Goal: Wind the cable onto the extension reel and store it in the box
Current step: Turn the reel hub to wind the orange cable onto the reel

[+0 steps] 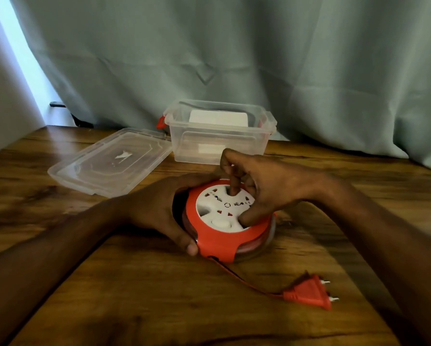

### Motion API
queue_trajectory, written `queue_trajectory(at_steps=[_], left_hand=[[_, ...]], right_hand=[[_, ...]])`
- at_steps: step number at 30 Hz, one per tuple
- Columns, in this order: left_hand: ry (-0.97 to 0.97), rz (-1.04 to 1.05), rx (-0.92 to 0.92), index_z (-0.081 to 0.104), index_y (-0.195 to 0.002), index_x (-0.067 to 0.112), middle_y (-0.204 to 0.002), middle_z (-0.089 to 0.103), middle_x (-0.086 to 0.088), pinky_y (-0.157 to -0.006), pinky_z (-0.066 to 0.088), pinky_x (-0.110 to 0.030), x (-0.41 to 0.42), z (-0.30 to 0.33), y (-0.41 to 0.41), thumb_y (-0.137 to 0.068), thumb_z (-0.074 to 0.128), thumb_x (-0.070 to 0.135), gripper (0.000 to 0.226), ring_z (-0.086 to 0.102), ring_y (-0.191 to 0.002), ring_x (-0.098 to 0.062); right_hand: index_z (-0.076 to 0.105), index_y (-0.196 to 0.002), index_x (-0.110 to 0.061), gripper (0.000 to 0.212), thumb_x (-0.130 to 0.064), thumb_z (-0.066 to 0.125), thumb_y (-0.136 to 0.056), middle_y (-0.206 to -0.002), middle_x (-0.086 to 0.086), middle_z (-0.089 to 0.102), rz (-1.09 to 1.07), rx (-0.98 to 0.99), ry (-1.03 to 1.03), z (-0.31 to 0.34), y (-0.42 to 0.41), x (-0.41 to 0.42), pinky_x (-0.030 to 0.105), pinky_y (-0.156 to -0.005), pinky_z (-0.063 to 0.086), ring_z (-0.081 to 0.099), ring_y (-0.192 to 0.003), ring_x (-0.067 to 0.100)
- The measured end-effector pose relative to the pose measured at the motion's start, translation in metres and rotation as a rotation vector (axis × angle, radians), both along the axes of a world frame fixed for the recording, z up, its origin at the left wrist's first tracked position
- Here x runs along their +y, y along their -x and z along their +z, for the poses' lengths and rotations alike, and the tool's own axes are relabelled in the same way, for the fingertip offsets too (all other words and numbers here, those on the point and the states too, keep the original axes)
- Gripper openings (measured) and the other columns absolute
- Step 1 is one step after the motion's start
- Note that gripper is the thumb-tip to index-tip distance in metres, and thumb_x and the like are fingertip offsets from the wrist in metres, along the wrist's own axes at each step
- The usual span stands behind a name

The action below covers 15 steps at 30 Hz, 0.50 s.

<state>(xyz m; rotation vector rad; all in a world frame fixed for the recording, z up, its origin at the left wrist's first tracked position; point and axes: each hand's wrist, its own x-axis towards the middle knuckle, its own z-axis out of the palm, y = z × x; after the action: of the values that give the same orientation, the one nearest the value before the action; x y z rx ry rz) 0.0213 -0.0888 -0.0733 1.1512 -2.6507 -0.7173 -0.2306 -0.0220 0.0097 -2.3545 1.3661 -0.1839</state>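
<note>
Reel: round orange-and-white plastic extension reel [224,221] lying flat on the wooden table [159,295], centre of view, socket face up; white socket disc with red-shuttered outlets and a white oval button near its front edge.
Left hand: left hand [157,211] grips the reel's left rim, fingers curled round the far side, thumb on the near orange edge.
Right hand: right hand [259,186] sits on top of the reel, bent at the knuckles; one finger is pushed down into a recess at the back of the white disc, the thumb presses into a notch at its front right. It is grasping the disc.
Cable: thin orange cable [244,280] leaves the reel's near edge and runs over the table toward the lower right; a short stretch lies unwound.
Plug: flat orange two-pin plug [309,292] at the cable's end, lying on the table, pins pointing right, well apart from the reel.
Box: clear rectangular plastic box [219,146] with red side latches, open, behind the reel at the table's far edge; something white inside, not identifiable.
Lid: clear plastic lid [109,163] lying flat on the table to the box's left, one corner just beside the box.
Backdrop: pale green curtain [259,58] hanging behind the table.
</note>
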Motion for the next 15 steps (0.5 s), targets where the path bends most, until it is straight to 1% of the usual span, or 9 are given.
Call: queue_trajectory(at_steps=[1,2,4,7,8,11,12,14,15], left_hand=[[0.003,-0.002,0.012,0.028,-0.148,0.047,-0.147,0.048,0.011,-0.108,0.047,-0.046,-0.001,-0.002,0.000,-0.031,0.084,0.085,0.135,0.051,-0.133,-0.020],[0.010,-0.016,0.036,0.026,-0.149,0.050,-0.148,0.046,0.015,-0.109,0.046,-0.044,-0.001,-0.001,0.002,-0.033,0.085,0.084,0.134,0.050,-0.134,-0.017],[0.014,-0.048,0.078,0.022,-0.149,0.057,-0.150,0.043,0.021,-0.109,0.046,-0.042,0.001,0.003,0.004,-0.036,0.086,0.081,0.132,0.048,-0.136,-0.011],[0.006,-0.060,0.107,0.022,-0.148,0.060,-0.151,0.043,0.022,-0.110,0.045,-0.042,0.005,0.004,0.004,-0.038,0.087,0.079,0.129,0.047,-0.137,-0.010],[-0.010,-0.073,0.126,0.024,-0.148,0.058,-0.150,0.044,0.022,-0.111,0.045,-0.040,0.007,0.005,0.004,-0.039,0.088,0.077,0.128,0.047,-0.136,-0.008],[-0.083,-0.107,0.224,0.026,-0.151,0.049,-0.148,0.041,0.032,-0.110,0.041,-0.020,0.016,0.009,0.005,-0.047,0.095,0.059,0.126,0.042,-0.135,0.007],[-0.079,-0.104,0.236,0.024,-0.153,0.047,-0.149,0.039,0.033,-0.111,0.040,-0.021,0.018,0.011,0.006,-0.047,0.094,0.060,0.127,0.040,-0.135,0.008],[-0.049,-0.077,0.229,0.022,-0.154,0.046,-0.153,0.037,0.028,-0.115,0.040,-0.033,0.020,0.013,0.009,-0.046,0.090,0.069,0.130,0.039,-0.138,0.002],[-0.034,-0.061,0.220,0.021,-0.153,0.047,-0.153,0.037,0.028,-0.115,0.040,-0.036,0.021,0.013,0.011,-0.046,0.088,0.071,0.129,0.039,-0.138,0.001]], right_hand=[[0.046,-0.111,-0.028,0.065,-0.028,0.096,-0.068,-0.101,-0.008,0.069,-0.010,0.023,0.039,-0.001,-0.001,0.000,0.023,-0.067,0.059,0.066,-0.095,0.003],[0.049,-0.106,-0.029,0.061,-0.035,0.096,-0.067,-0.094,-0.009,0.067,-0.021,0.037,0.068,-0.002,-0.002,0.001,0.027,-0.069,0.060,0.066,-0.092,0.006],[0.052,-0.094,-0.032,0.051,-0.045,0.093,-0.068,-0.081,-0.011,0.063,-0.032,0.066,0.102,-0.004,-0.006,0.003,0.032,-0.065,0.058,0.064,-0.079,0.008],[0.052,-0.080,-0.033,0.041,-0.052,0.088,-0.072,-0.074,-0.011,0.059,-0.029,0.110,0.153,-0.006,-0.012,0.005,0.028,-0.057,0.049,0.058,-0.068,0.007],[0.053,-0.078,-0.034,0.039,-0.054,0.086,-0.073,-0.073,-0.012,0.059,-0.034,0.125,0.174,-0.005,-0.013,0.005,0.027,-0.056,0.048,0.058,-0.068,0.007],[0.058,-0.074,-0.031,0.039,-0.061,0.082,-0.073,-0.075,-0.011,0.060,-0.097,0.199,0.221,-0.005,-0.016,0.005,0.031,-0.057,0.048,0.058,-0.072,0.009],[0.057,-0.073,-0.030,0.041,-0.063,0.081,-0.073,-0.076,-0.012,0.058,-0.136,0.211,0.233,-0.005,-0.018,0.005,0.031,-0.057,0.046,0.057,-0.072,0.009],[0.054,-0.068,-0.030,0.043,-0.066,0.078,-0.073,-0.076,-0.012,0.056,-0.219,0.207,0.275,-0.010,-0.023,0.006,0.028,-0.058,0.042,0.057,-0.073,0.012],[0.052,-0.067,-0.030,0.044,-0.066,0.077,-0.074,-0.077,-0.012,0.055,-0.260,0.195,0.298,-0.014,-0.027,0.007,0.027,-0.059,0.041,0.057,-0.073,0.012]])
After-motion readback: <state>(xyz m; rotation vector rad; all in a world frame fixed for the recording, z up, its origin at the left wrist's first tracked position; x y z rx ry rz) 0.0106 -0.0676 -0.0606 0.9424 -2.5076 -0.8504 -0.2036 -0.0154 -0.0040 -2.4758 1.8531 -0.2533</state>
